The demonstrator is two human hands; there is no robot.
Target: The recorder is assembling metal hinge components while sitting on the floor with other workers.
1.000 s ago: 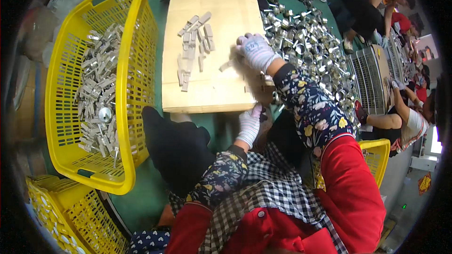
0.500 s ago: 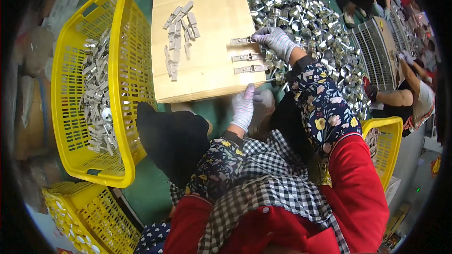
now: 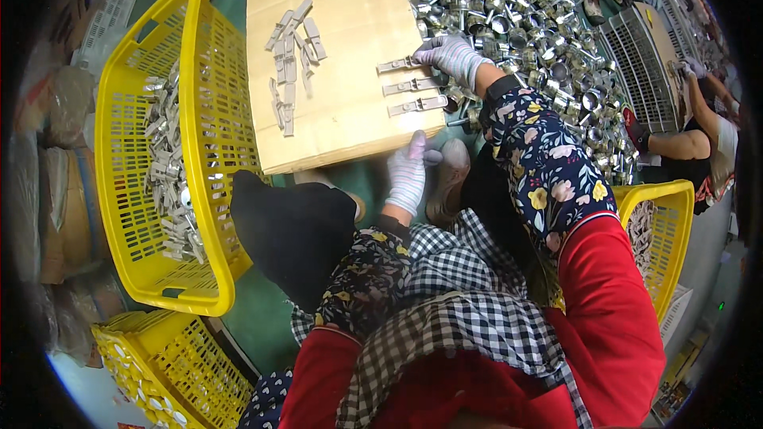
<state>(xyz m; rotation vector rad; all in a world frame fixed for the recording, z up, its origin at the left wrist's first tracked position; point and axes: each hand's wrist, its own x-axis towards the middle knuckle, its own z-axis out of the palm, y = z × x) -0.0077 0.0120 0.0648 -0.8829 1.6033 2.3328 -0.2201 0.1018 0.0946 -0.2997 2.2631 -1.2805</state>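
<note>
My right hand (image 3: 455, 61), in a striped knit glove, is closed at the right end of the uppermost grey handle-like strip (image 3: 395, 66). Its fingertips pinch that end, partly covering it. Below lie a middle strip (image 3: 411, 86) and a lower strip (image 3: 415, 106), side by side along the right edge of a cardboard-covered board (image 3: 342, 48). My left hand (image 3: 407, 176), gloved alike, is just off the board's near edge, thumb up and fingers apart, with nothing visible in it. More grey strips (image 3: 288, 67) lie loosely grouped on the board's left half.
A heap of shiny metal cups with stems (image 3: 517, 32) covers the floor beyond the board's right side. At left stands a yellow basket (image 3: 191, 111) holding many grey strips; another yellow basket (image 3: 675, 246) is at right. A co-worker's hand (image 3: 694, 68) shows at far right.
The whole view has shifted slightly, so the board sits a little further left. My right hand stays at the upper strip; my left hand has hardly moved.
</note>
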